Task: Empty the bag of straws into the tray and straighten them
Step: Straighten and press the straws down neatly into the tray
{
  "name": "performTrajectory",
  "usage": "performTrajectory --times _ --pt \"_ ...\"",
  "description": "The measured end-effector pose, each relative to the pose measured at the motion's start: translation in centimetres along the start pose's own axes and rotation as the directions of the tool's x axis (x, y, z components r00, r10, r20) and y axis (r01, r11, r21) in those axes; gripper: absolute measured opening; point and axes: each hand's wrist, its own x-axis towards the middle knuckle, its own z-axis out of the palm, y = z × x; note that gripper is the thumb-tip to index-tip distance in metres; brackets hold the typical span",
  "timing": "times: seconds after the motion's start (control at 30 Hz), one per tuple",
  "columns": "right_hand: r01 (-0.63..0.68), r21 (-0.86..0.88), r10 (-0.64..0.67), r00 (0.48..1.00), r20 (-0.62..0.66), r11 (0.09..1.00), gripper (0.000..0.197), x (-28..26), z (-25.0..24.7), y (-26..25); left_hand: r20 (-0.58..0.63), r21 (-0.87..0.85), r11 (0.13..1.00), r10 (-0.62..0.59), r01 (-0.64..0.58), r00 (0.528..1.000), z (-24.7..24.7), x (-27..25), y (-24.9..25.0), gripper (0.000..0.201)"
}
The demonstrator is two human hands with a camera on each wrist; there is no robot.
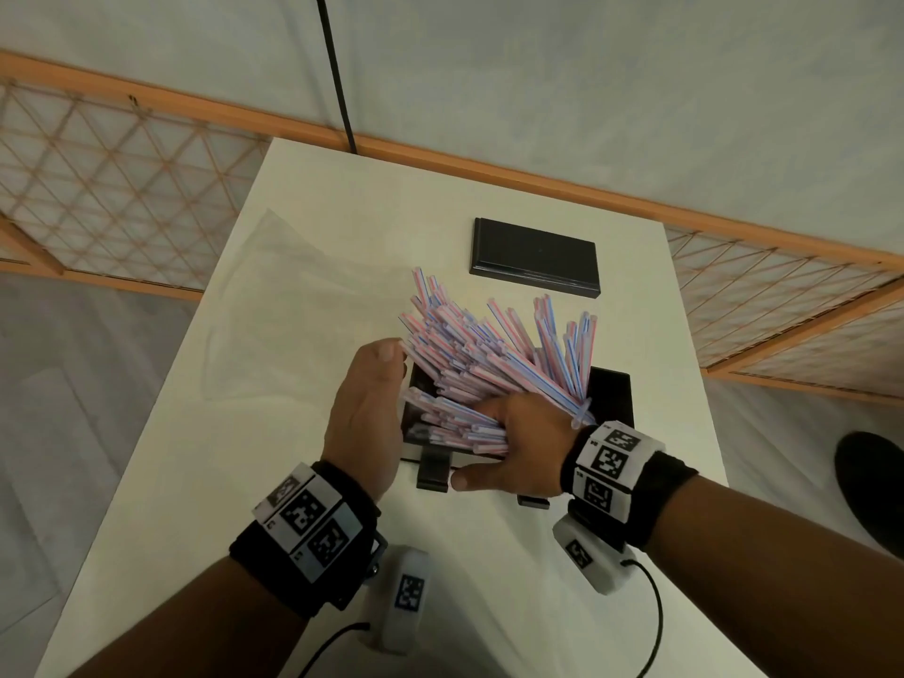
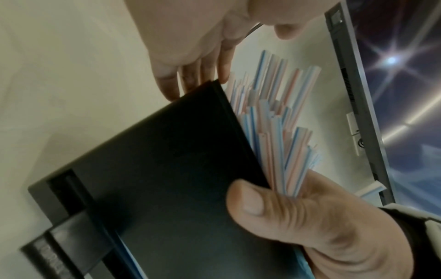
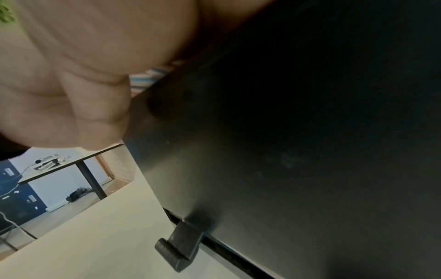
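over the black tray (image 1: 611, 393), right hand (image 1: 523, 452) clutched the straws (image 1: 489, 354); flat left hand (image 1: 367, 408) pressed its left rim; wrist view showed fingertips (image 2: 167, 92).

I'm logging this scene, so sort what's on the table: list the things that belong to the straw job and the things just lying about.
Part of the job:
- straws, fanned out untidily in the tray
- black tray
- empty clear bag, flat on the table
- left hand and right hand, both against the pile

Lying about:
- black lid, behind the tray
- white table
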Motion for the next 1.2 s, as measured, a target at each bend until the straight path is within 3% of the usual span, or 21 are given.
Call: performTrajectory --times 0.17,0.3,0.43,0.5,0.63,0.7,0.8,0.93,1.03,1.13,1.2 --pt "-0.064 0.020 0.064 0.998 0.018 0.998 0.032 0.2 0.0 0.4 -0.052 0.105 0.994 0.032 -0.026 0.998 -0.7 0.6 0.6 0.039" --pt "-0.106 -0.016 0.106 0.994 0.014 0.994 0.062 0.4 0.4 0.6 -0.063 0.159 0.986 0.051 -0.041 0.997 -1.7 1.2 1.2 0.031" --pt "-0.109 -0.059 0.111 0.993 0.030 0.992 0.065 0.2 0.3 0.3 -0.014 0.192 0.981 0.027 -0.024 1.000 -2.2 1.2 1.5 0.025" --pt "-0.123 -0.114 0.126 0.992 0.021 0.986 0.069 0.0 0.2 0.0 -0.017 0.170 0.984 0.056 -0.052 0.998 -2.1 0.9 1.6 0.040" --pt "-0.143 -0.225 0.131 0.989 -0.065 0.964 0.068 -0.8 -0.1 -0.9 -0.018 0.228 0.969 0.097 -0.090 0.995 -0.3 0.6 1.2 0.093" --pt "-0.163 -0.274 0.137 0.984 -0.112 0.948 0.084 -1.0 0.1 -1.0 0.024 0.339 0.932 0.125 -0.126 0.992 1.1 0.5 0.9 0.102" --pt "-0.174 -0.294 0.130 0.978 -0.163 0.940 0.090 -1.3 0.8 -1.1 0.071 0.494 0.854 0.149 -0.164 0.986 2.4 0.6 -0.7 0.103" --pt "-0.053 -0.221 0.024 0.991 -0.133 0.974 0.090 -3.2 1.1 -1.1 0.048 0.515 0.846 0.127 -0.134 0.991 2.8 0.8 -1.3 0.098" --pt "0.092 -0.192 -0.109 0.991 -0.081 0.977 0.081 -6.1 0.4 -0.9 0.039 0.447 0.889 0.089 -0.097 0.995 2.9 0.5 -0.8 0.078" --pt "0.210 -0.195 -0.221 0.974 -0.039 0.958 0.062 -8.2 -0.2 0.2 0.025 0.345 0.937 0.043 -0.049 0.999 2.9 0.2 -0.4 0.065" --pt "0.243 -0.218 -0.266 0.961 -0.079 0.945 0.042 -9.0 -0.7 1.4 0.015 0.310 0.950 0.023 -0.026 1.000 2.6 0.1 -0.3 0.059"
